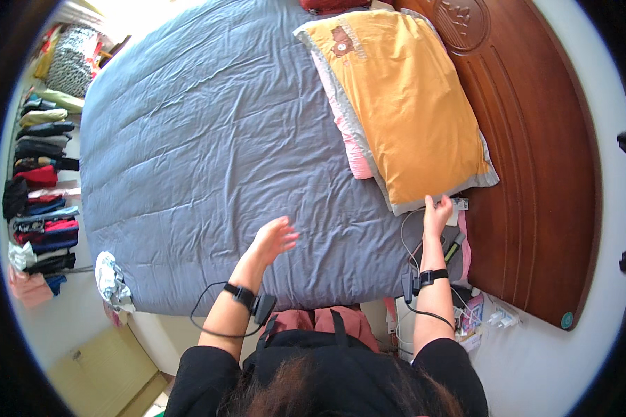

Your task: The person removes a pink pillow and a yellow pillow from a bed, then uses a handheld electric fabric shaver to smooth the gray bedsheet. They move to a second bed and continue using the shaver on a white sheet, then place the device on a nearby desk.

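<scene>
A yellow pillow with a grey border and a brown bear patch lies along the headboard, its near edge toward me. At that near edge my right hand is closed on the border, thumb and fingers bent at the fabric; part of the grip is hidden. Pink fabric shows from under the pillow's left side. My left hand hovers over the grey-blue bed sheet, fingers loosely apart, holding nothing. Each wrist wears a black strap with a small device and a cable.
A carved brown wooden headboard stands at the right. Cables and a white power strip lie beside the bed near my right arm. Rumpled white cloth hangs at the bed's near left corner. Folded clothes are stacked along the far left.
</scene>
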The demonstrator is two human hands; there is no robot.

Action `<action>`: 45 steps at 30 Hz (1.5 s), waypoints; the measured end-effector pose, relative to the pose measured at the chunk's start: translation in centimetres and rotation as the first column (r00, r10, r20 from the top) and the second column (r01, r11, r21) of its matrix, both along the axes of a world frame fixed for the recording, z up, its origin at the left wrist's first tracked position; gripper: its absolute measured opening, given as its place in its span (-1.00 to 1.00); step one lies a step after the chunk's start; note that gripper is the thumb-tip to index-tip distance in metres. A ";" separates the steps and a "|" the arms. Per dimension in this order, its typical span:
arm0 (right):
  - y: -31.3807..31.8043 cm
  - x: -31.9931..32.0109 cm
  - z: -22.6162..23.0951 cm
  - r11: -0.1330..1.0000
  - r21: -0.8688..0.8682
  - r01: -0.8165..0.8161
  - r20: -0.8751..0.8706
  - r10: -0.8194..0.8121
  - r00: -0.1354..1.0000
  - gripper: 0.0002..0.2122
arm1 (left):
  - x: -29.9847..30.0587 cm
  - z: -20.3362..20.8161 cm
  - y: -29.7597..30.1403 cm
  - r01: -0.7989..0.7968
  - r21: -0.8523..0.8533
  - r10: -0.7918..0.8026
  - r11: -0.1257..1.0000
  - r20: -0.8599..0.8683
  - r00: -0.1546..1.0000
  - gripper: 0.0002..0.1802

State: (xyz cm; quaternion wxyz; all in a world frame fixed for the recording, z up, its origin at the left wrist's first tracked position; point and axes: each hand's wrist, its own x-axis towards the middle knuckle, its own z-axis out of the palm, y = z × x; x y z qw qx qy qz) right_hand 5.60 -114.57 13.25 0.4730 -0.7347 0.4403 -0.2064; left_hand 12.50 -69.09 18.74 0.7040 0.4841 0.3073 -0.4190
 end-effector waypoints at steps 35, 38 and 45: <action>39.8 -14.3 3.5 0.424 0.652 -0.629 -0.097 0.869 0.485 -0.70 | -34.5 -1.5 33.5 -0.653 -0.351 0.733 0.671 0.185 0.654 -0.62; 46.9 -16.3 0.8 0.291 0.576 -0.764 -0.152 0.956 0.249 -0.70 | -38.4 -3.6 39.6 -0.846 -0.166 0.862 0.507 0.105 0.496 -0.59; 50.1 -17.5 -4.2 0.118 0.555 -0.823 -0.271 0.961 -0.046 -0.69 | -41.3 -10.0 45.8 -0.926 -0.067 0.929 0.371 0.031 0.369 -0.62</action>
